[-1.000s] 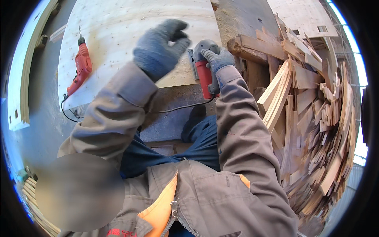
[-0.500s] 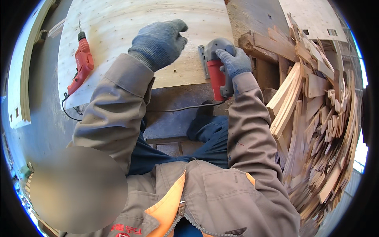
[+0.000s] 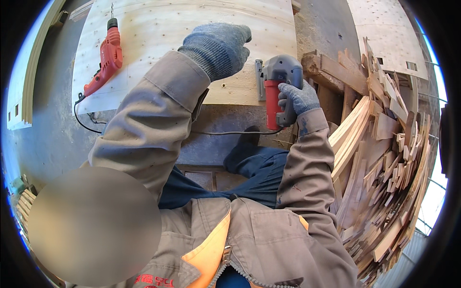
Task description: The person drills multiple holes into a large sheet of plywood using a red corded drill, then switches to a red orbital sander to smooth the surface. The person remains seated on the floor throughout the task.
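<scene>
My right hand (image 3: 298, 96) is in a grey glove, closed round the handle of a red and grey jigsaw (image 3: 273, 96). The metal base plate of the jigsaw is at the near right edge of a pale plywood sheet (image 3: 158, 29). Over the sheet, left of the jigsaw, is my gloved left hand (image 3: 218, 50). Its fingers are loosely bent, with a gap between thumb and forefinger and nothing visible there. Most of its fingertips are hidden. A red power drill (image 3: 110, 53) with a bit lies on the left part of the sheet.
A thin black cord (image 3: 225, 133) runs from the jigsaw across my legs to the left. Wood offcuts (image 3: 384, 177) are heaped on the right. Another plywood sheet (image 3: 384, 29) lies at the far right, and stacked sheets (image 3: 31, 62) stand at the far left.
My left hand and the jigsaw in my right hand have shifted right in the picture. The view has moved too, with the sheet and drill appearing slightly higher and to the right.
</scene>
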